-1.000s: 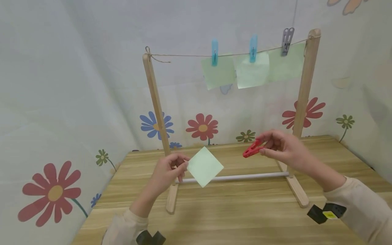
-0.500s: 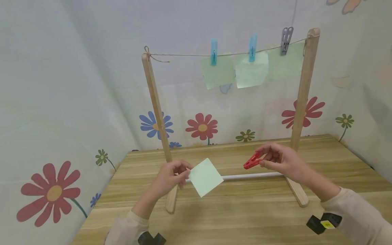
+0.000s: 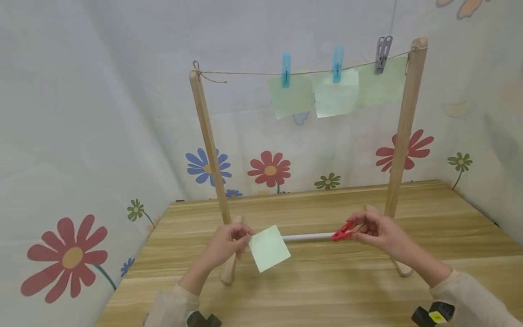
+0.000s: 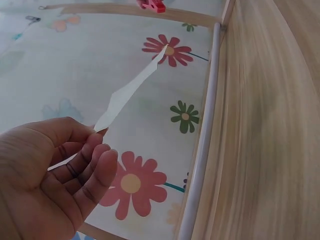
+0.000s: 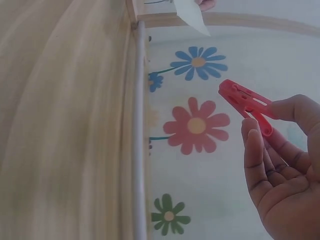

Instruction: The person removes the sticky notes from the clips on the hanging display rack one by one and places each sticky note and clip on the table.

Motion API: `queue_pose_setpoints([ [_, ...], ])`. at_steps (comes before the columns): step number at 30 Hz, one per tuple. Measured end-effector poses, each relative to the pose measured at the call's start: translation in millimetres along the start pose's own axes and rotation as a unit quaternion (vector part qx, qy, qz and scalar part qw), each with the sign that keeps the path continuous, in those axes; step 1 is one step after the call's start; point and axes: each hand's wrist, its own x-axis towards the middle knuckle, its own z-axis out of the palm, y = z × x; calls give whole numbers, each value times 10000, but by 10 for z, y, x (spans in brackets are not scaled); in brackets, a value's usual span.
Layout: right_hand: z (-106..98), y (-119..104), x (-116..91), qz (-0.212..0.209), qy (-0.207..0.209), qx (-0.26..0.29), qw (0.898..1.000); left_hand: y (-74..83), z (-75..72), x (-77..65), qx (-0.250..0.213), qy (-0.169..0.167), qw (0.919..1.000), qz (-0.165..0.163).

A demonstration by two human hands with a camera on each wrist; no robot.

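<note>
Between thumb and fingers my left hand (image 3: 229, 243) pinches a corner of a square pale green paper (image 3: 269, 249). The left wrist view catches this paper (image 4: 130, 92) nearly edge-on. My right hand (image 3: 380, 231) grips a red clothespin (image 3: 343, 232) by its handle ends, its nose pointing left toward the paper but apart from it. In the right wrist view the clothespin (image 5: 245, 106) sits between thumb and fingers. Both hands are above the table, below the string (image 3: 241, 73). From the string hang green papers (image 3: 337, 97) under two blue clothespins (image 3: 286, 70) and a grey one (image 3: 383, 54).
Two wooden posts (image 3: 210, 145) hold the string at either end. A white rod (image 3: 306, 237) joins them low, behind the hands. The stand is on a wood-grain table (image 3: 310, 290), with a flower-printed cloth (image 3: 122, 113) behind and at the sides.
Both hands have come down toward the table with the paper and the red clothespin. The paper has turned in the left hand's pinch. The hanging papers stay in place.
</note>
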Motion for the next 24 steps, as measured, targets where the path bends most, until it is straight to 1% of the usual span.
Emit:
queue_pose_setpoints([
  [5, 27, 153, -66, 203, -22, 211, 9996, -114, 24, -5, 77, -2, 9999, -92],
  [10, 67, 291, -116, 77, -26, 363, 9993, -214, 47, -8, 70, -2, 9998, -164],
  [16, 93, 414, -181, 341, -113, 358, 9987, -328, 89, -6, 162, -36, 9995, -267],
  [20, 91, 501, -232, 322, -125, 299, 9990, -399, 111, -7, 279, -122, 9990, -312],
  [24, 94, 584, -277, 270, -101, 352, 9990, -449, 120, -14, 399, -285, 9985, -246],
])
